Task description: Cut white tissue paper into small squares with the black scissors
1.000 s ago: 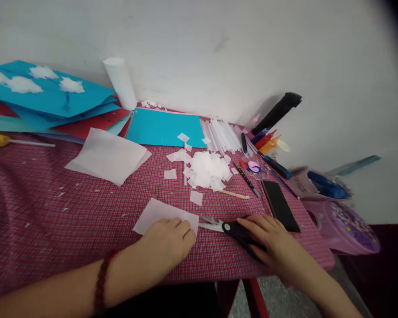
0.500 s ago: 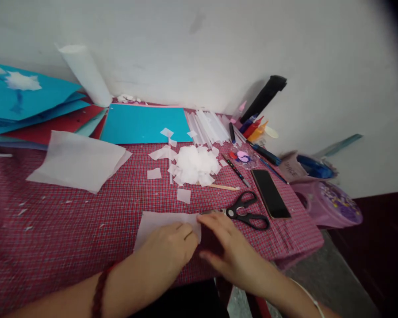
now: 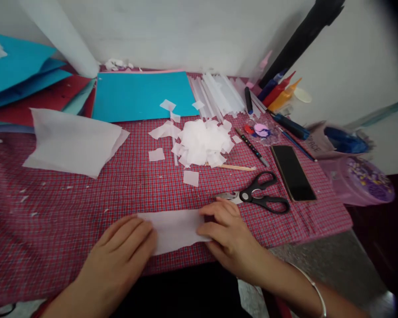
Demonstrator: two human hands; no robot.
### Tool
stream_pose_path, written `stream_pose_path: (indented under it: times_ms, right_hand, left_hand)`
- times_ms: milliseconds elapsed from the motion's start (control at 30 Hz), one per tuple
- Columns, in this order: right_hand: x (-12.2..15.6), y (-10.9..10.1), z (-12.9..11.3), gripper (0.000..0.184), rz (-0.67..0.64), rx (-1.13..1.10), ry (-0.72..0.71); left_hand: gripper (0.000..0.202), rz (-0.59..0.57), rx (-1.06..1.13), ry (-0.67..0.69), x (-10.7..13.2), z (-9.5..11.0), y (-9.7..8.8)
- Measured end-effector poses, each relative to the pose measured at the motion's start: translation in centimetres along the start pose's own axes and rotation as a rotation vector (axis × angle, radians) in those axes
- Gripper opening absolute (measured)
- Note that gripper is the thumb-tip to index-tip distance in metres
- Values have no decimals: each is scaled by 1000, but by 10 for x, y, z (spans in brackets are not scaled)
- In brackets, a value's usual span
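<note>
A white strip of thin paper (image 3: 179,230) lies on the table near its front edge. My left hand (image 3: 119,251) rests flat on the strip's left end, its fingers stretched out side by side. At the other end, my right hand (image 3: 227,234) has its fingers curled around the strip's right edge. Just beyond my right hand lie black-handled scissors (image 3: 252,196), their blades pointing left. Farther back is a heap of small white paper pieces (image 3: 205,143), with loose squares such as one paper square (image 3: 191,178) around it.
White paper sheets (image 3: 69,143) lie at left, near blue and red card (image 3: 16,84). A blue sheet (image 3: 142,97) and white sticks (image 3: 222,95) sit along the wall. At right are a phone (image 3: 293,173), a marker (image 3: 252,148), paint tubes (image 3: 285,95) and a pink bin (image 3: 354,181).
My left hand has moved left, from the strip's right part to its left end. My right fingers have closed on its right edge. The camera has tipped down and closer.
</note>
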State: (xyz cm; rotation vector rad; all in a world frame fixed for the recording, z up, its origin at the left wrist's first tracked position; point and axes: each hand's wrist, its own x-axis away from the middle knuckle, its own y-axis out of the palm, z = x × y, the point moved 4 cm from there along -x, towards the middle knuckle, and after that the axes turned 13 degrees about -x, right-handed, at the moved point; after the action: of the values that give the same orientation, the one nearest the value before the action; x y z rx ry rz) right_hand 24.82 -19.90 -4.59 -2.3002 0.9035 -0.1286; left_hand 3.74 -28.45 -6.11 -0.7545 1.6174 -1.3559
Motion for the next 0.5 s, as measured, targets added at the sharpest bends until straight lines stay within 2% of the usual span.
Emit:
stream_pose_path:
  times_ms: [100,200,300,400,500]
  right_hand:
    - [7,2,0,23,6,62,25]
    - [9,6,3,20,-7,1,59]
    - [6,7,4,12,7,-59,110]
    - [0,8,5,13,32,-40,167]
    - [-5,11,6,18,44,17,206]
  left_hand:
    - [39,-61,41,-66,19,5,0]
    - [36,-110,113,-140,26,4,-1]
    - [27,-103,233,-301,27,-8,-1]
    - [15,-56,346,-460,25,-21,-3]
    - [14,-80,398,-529,21,-28,-3]
